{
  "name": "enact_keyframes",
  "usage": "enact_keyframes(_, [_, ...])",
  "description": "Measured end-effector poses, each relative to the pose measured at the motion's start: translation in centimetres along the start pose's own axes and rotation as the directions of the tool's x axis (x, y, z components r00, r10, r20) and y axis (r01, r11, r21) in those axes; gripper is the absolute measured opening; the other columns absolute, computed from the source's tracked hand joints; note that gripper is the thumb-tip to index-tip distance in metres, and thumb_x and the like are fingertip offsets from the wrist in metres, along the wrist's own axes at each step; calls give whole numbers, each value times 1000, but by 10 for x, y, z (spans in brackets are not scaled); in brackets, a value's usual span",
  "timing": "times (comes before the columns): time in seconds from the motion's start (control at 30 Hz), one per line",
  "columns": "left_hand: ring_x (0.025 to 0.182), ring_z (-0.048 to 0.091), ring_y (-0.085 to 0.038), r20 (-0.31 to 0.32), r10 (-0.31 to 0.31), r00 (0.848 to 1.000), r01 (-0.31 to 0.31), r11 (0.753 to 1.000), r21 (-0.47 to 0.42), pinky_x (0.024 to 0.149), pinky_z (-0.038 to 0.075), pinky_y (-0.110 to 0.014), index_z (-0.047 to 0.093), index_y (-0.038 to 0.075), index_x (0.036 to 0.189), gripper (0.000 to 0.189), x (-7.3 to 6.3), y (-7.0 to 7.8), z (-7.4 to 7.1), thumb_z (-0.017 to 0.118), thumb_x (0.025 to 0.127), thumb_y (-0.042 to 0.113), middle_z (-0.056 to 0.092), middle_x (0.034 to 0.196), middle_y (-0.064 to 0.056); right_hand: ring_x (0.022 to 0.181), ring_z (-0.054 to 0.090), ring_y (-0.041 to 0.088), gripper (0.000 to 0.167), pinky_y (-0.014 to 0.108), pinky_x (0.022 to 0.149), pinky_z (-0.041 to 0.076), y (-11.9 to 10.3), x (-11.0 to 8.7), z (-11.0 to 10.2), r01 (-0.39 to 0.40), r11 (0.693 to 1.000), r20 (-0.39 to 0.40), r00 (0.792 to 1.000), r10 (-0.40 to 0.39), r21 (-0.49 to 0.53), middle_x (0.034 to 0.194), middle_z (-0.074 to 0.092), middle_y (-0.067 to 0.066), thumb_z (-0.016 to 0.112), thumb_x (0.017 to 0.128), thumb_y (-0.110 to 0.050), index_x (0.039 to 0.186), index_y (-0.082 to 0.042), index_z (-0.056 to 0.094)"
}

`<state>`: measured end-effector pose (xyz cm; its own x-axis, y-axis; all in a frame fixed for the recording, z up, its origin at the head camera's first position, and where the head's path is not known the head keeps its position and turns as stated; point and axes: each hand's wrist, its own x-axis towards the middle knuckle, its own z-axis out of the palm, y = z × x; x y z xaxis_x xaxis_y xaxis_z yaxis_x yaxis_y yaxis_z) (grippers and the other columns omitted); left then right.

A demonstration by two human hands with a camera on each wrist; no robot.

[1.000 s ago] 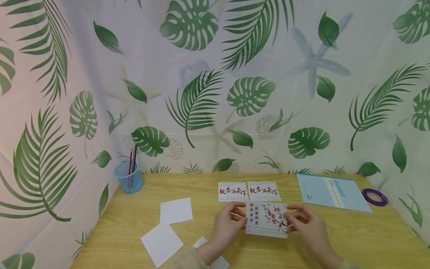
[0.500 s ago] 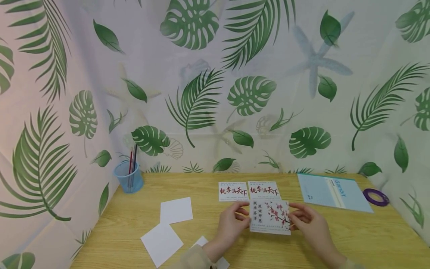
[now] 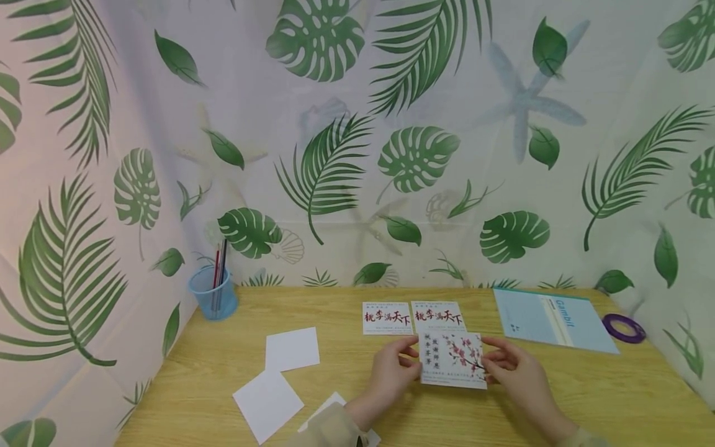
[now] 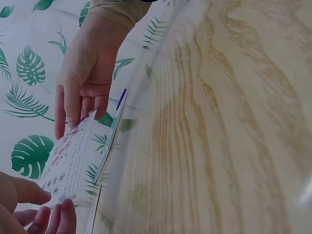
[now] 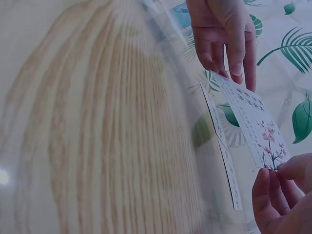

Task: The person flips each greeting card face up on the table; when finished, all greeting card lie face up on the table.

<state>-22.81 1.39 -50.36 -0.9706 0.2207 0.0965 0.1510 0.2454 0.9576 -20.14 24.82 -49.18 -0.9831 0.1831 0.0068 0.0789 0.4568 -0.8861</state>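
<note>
Both hands hold up one greeting card (image 3: 454, 361) printed with pink blossoms on a branch and dark Chinese characters. My left hand (image 3: 390, 374) pinches its left edge, thumb in front. At the opposite edge my right hand (image 3: 516, 375) pinches it the same way. Both wrist views show the card (image 4: 68, 158) tilted above the table, held between the two hands. Just behind it lie two cards side by side with red characters, the left card (image 3: 386, 318) and the right card (image 3: 438, 315); the held card overlaps the right one's lower edge in the head view.
White blank cards lie at the left: an upper card (image 3: 292, 348), a lower card (image 3: 268, 406), and more paper (image 3: 334, 400) partly under the left sleeve. A blue pen cup (image 3: 213, 295) stands at the back left. A light-blue notebook (image 3: 553, 320) and purple tape roll (image 3: 624, 328) lie right.
The blossom card has moved slightly right and up in the head view, with both hands still pinching it. The two red-lettered cards have stayed in place.
</note>
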Motion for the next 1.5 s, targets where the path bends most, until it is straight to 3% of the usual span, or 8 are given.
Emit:
enact_keyframes(0.33, [77,63,-5,20,-26,999,26,1000,11,64,55,-18,60,1,132,53,5,-5,6,70,81,-7,66,98,-3,75,64,6,47,23,64,58,3,6,0,1,998,22,1000,1,-70,101,68,16,63,91,3,137,2,53])
enact_keyframes(0.57, [76,61,-4,3,-39,999,39,999,31,62,54,-18,61,1,131,52,8,-5,10,71,80,-7,66,101,-4,85,66,15,49,23,66,57,5,13,-1,17,989,56,998,-9,-144,105,65,18,62,89,3,137,2,53])
enact_keyframes(0.73, [76,61,-5,-1,-57,998,56,998,40,63,55,-18,61,-1,130,52,12,-9,12,70,80,-6,67,100,-5,83,65,15,51,22,65,56,10,20,0,15,989,74,997,-4,-150,102,65,17,64,87,5,137,3,53])
enact_keyframes(0.93, [79,61,-7,23,-121,992,121,993,14,65,56,-20,60,-2,131,51,11,-7,11,69,81,-4,65,102,-4,82,64,15,52,21,66,54,15,24,2,-2,987,81,997,16,-163,102,65,16,64,86,4,137,3,53])
enact_keyframes(1.23, [81,63,-11,51,-137,989,138,990,-17,66,56,-20,55,-7,134,53,10,-8,14,65,82,-6,63,106,-8,82,63,18,49,23,65,51,18,29,2,7,976,100,995,15,-219,99,66,14,67,88,-2,135,2,55])
enact_keyframes(1.5, [85,62,-11,50,-153,987,155,988,-27,68,57,-21,55,-7,134,56,10,-8,17,63,78,-9,63,105,-8,81,63,17,49,25,66,52,22,33,4,17,966,91,996,6,-257,98,66,15,67,86,1,133,3,55])
